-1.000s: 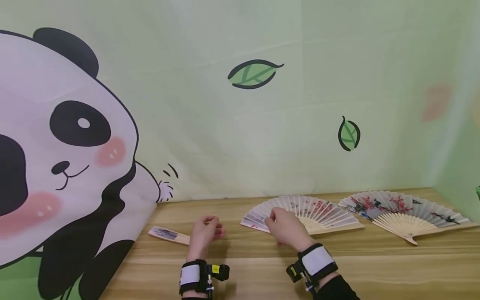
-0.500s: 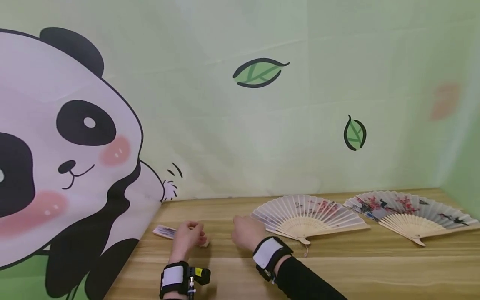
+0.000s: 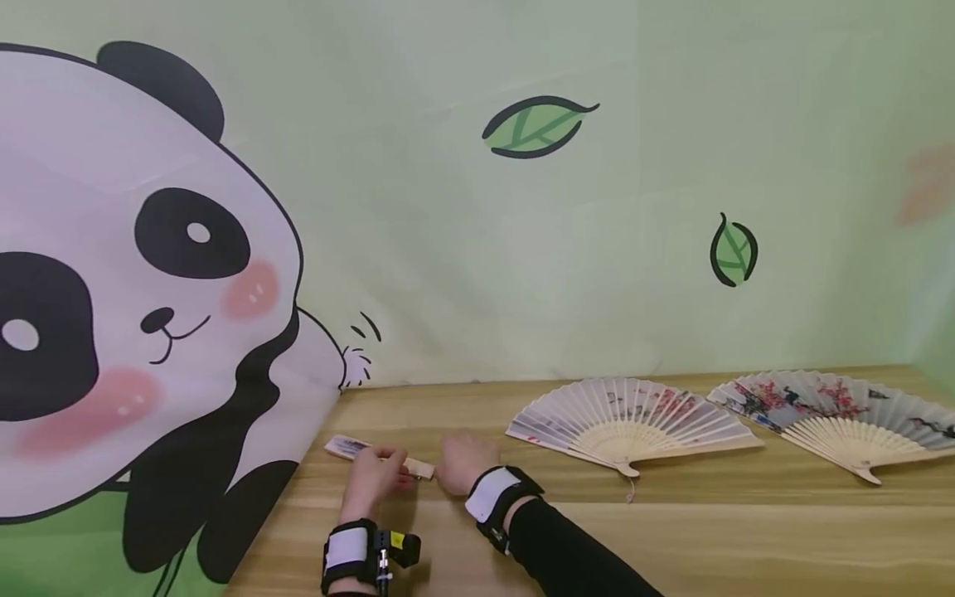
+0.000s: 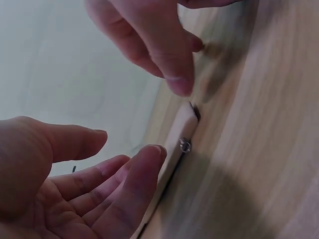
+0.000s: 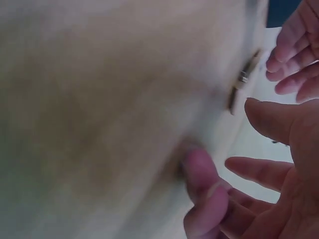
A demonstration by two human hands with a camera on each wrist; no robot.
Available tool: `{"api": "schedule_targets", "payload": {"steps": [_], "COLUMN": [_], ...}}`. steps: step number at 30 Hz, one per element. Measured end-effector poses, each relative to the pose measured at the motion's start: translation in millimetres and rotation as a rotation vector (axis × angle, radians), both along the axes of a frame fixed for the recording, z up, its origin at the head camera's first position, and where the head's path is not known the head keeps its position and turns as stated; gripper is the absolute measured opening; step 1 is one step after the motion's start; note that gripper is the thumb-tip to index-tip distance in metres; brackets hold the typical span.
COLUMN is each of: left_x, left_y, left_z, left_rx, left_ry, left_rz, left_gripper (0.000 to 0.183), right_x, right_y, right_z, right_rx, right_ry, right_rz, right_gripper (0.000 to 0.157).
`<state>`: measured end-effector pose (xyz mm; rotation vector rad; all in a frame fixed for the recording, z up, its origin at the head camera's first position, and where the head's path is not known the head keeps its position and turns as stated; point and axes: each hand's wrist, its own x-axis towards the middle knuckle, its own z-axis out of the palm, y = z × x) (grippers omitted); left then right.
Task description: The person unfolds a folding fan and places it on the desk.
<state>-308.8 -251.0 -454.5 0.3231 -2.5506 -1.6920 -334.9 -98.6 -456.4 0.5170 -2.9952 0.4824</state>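
Note:
A folded hand fan [image 3: 346,447] with a printed panel lies on the wooden table at left. My left hand [image 3: 375,479] is over its middle and hides part of it. In the left wrist view, my left thumb and fingers are apart beside the folded fan [image 4: 180,127], with nothing between them. My right hand [image 3: 466,464] is just right of the fan's plain end, its fingers loosely bent and holding nothing. The right wrist view shows the metal pivot on the fan [image 5: 244,77], near the left hand's fingers.
Right of my hands lies a spread fan [image 3: 634,414] with pale ribs and a small tassel. Farther right is another spread fan [image 3: 843,423] with red blossoms. A pale green backdrop [image 3: 448,249] with a panda print rises behind the table [image 3: 671,531].
My right hand has moved left, from in front of the nearer spread fan to the folded fan's end. My left hand has shifted left over the folded fan. The head view has turned left.

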Motion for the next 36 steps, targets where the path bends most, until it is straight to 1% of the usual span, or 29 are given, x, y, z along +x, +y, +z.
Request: {"api": "schedule_targets", "payload": {"steps": [3, 7, 9, 13, 20, 24, 28, 31, 33, 36], "left_x": [-1.1, -1.2, -0.7, 1.1, 0.8, 1.0, 1.6, 2.0, 1.7, 1.7], "left_y": [-3, -4, -4, -2, -3, -4, -8, -10, -12, -15], "left_z": [-1.9, -4.1, -6.1, -10.2, -17.4, -18.1, -17.5, -16.3, -16.5, -18.0], "left_rx": [-0.018, -0.04, -0.054, -0.047, 0.013, 0.056, 0.09, 0.12, 0.137, 0.196], "left_ry": [-0.031, -0.072, -0.071, -0.048, -0.086, -0.079, -0.079, -0.094, -0.102, -0.1], "left_rz": [-0.018, -0.03, -0.035, -0.039, -0.021, -0.036, -0.027, 0.0, 0.013, 0.019], "left_gripper": [0.033, 0.033, 0.032, 0.03, 0.026, 0.028, 0.027, 0.026, 0.026, 0.026], "right_x": [0.6, 1.8, 2.1, 2.4, 7.2, 10.4, 10.1, 8.9, 7.7, 6.5], "right_y": [-5, -13, -17, -23, -30, -32, -33, -35, -36, -35], "right_z": [-4.5, -7.9, -8.4, -11.6, -13.7, -11.3, -10.8, -11.4, -12.5, -12.9], "right_rx": [0.03, 0.073, 0.085, 0.083, 0.055, 0.059, 0.103, 0.121, 0.115, 0.084], "right_ry": [0.022, 0.028, 0.025, 0.032, 0.019, 0.007, 0.002, -0.003, -0.002, 0.008], "right_rz": [-0.002, 0.014, 0.014, 0.008, 0.036, 0.036, 0.074, 0.107, 0.131, 0.177], "right_gripper": [0.022, 0.026, 0.025, 0.022, 0.01, 0.009, 0.01, 0.011, 0.01, 0.007]}}
